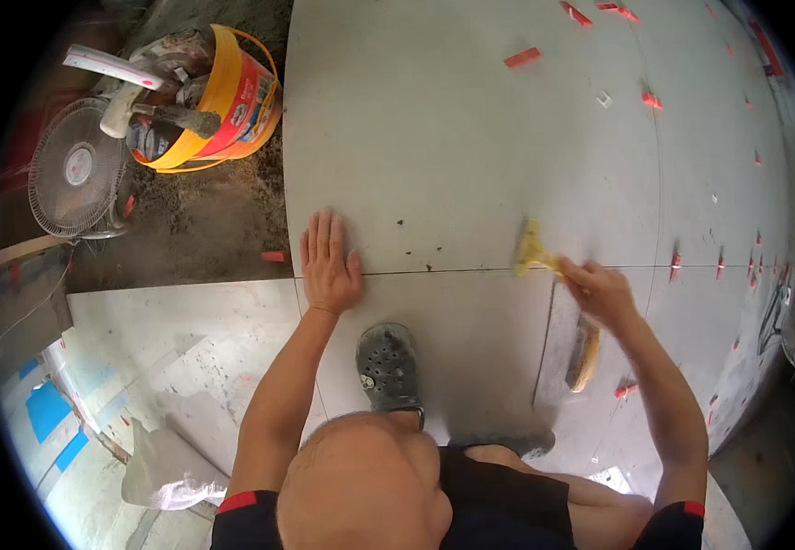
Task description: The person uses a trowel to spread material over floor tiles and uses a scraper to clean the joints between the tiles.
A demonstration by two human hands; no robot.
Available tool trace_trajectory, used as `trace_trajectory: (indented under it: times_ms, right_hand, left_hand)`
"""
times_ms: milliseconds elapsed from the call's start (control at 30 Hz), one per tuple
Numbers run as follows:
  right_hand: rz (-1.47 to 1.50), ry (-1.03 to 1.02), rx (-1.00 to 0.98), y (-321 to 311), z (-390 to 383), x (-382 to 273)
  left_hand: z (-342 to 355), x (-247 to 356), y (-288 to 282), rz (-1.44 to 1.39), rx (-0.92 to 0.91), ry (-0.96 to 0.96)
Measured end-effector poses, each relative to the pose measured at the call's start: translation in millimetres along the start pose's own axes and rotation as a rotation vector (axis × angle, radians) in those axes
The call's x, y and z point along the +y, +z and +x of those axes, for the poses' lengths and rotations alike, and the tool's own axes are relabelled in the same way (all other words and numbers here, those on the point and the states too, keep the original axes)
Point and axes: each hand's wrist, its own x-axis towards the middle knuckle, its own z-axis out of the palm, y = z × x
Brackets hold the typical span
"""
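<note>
My left hand (330, 266) lies flat with its fingers stretched out on the large grey floor tile (397, 119), beside its left edge and over the joint with the nearer tile (471, 357). My right hand (597, 291) is closed round the handle of a yellow scraper (533, 247). The scraper's wide head is at the joint, to the right of a few dark crumbs (429, 268). Below that hand a trowel (584, 356) with a wooden grip rests on the nearer tile, its flat blade partly hidden by my right hand and forearm.
Red wedges (675, 266) stand along the joints at right; loose ones (523, 58) lie on the far tile. At upper left, a yellow and red bucket (249, 105) of tools with a mallet (164, 116) across it stands on dark bedding (196, 225), beside a fan (76, 170). My shoe (388, 367) is on the nearer tile.
</note>
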Motion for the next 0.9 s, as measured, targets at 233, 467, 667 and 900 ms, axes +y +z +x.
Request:
trace_trajectory:
  times_ms: [233, 467, 667, 900]
  right_hand:
    - [-0.116, -0.096, -0.008, -4.9, 25.7, -1.8]
    - [-0.112, -0.143, -0.037, 2.6, 36.1, -33.3]
    - [0.176, 0.009, -0.247, -59.2, -2.7, -4.4]
    - [0.746, 0.270, -0.419, -38.4, -30.1, -1.4]
  left_hand:
    - [2.9, -3.1, 2.6, -0.007, 0.023, 0.005]
    - [5.2, -8.7, 3.8, -0.013, 0.040, 0.014]
    - [3.6, -3.7, -0.2, -0.033, 0.021, -0.002]
    - [5.4, -4.5, 1.2, -0.055, 0.039, 0.006]
